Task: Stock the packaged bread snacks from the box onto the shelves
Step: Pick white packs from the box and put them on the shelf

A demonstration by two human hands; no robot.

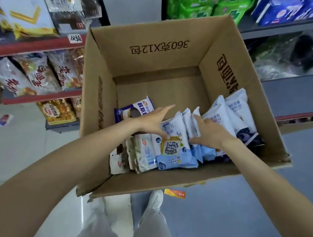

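Now your left hand (154, 121), fingers straight, and right hand (209, 132), fingers curled onto the upright packets (188, 122), bracket that row in the box (158, 60), shelves (35, 46) far left.

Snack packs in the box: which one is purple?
The purple pack lying alone at the box's left wall, beyond the left hand; the others are white or light blue.

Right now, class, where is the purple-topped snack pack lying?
The purple-topped snack pack lies inside the cardboard box, against its left wall, just beyond the left hand.
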